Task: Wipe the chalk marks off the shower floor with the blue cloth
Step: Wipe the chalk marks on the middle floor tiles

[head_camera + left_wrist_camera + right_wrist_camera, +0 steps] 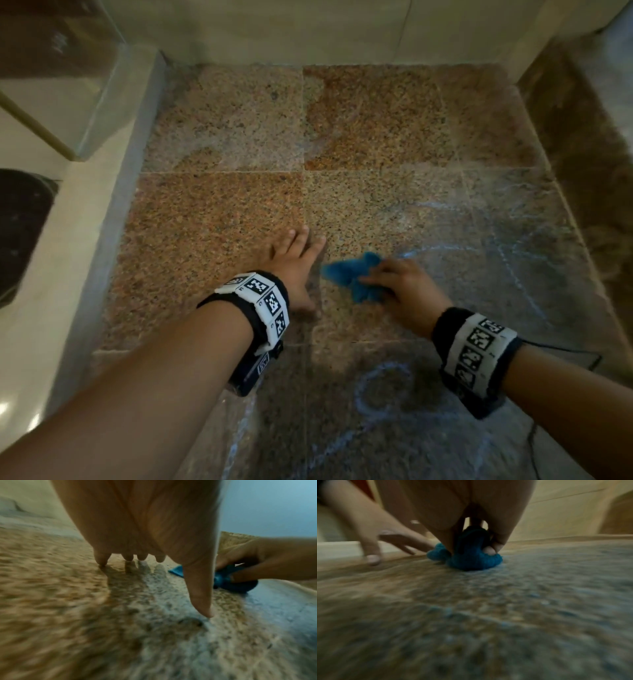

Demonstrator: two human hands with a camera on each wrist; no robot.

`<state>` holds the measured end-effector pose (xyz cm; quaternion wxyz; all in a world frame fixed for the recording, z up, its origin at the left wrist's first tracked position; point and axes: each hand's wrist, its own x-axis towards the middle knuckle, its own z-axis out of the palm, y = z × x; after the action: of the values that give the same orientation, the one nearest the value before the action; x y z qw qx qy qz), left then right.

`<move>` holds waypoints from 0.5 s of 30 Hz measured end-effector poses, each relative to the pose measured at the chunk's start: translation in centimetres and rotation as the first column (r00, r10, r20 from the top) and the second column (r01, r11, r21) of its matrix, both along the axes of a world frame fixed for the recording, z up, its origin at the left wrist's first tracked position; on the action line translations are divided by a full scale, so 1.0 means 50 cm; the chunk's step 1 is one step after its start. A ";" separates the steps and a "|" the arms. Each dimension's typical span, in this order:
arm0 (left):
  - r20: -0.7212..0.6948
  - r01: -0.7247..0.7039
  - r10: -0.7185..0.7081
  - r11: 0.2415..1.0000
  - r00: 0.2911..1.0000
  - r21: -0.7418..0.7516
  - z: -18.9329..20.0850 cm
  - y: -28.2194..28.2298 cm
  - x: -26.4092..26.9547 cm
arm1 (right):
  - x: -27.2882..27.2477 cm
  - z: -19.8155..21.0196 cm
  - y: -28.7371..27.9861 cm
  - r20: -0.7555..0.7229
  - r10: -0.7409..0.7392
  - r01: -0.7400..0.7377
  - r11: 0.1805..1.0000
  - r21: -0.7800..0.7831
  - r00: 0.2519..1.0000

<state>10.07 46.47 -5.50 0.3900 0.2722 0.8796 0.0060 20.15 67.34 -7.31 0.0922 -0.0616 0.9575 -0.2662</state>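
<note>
Floor-level, blue cloth [352, 275] seemingly bunched under right hand [406, 293].

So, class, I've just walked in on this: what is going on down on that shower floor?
A person is wiping chalk off the shower floor. The right hand grips a bunched blue cloth pressed to the tiles, while the left hand rests flat on the floor beside it, fingers spread. Pale chalk marks are there on the tiles nearer the person and to the right, so the job is not finished.
</note>
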 end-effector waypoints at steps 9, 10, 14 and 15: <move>0.000 0.028 -0.029 0.994 1.000 -0.103 -0.023 0.081 0.020 | 0.057 -0.002 -0.030 -0.255 0.208 -0.152 0.963 0.224 0.944; -0.002 0.022 -0.022 0.995 1.000 -0.102 -0.022 0.080 0.021 | 0.066 -0.011 -0.022 -0.158 0.284 -0.244 0.942 0.230 0.946; 0.003 0.027 -0.027 0.995 1.000 -0.094 -0.021 0.076 0.020 | 0.011 -0.034 0.069 -0.079 0.156 -0.141 0.976 0.168 0.985; 0.007 0.027 -0.027 0.995 1.000 -0.095 -0.020 0.074 0.019 | -0.016 -0.025 0.093 -0.103 0.007 0.006 0.991 0.132 0.995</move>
<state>11.03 50.19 -6.52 0.4049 0.2653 0.8741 -0.0404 19.34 71.98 -8.58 0.0467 -0.0691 0.9765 -0.1985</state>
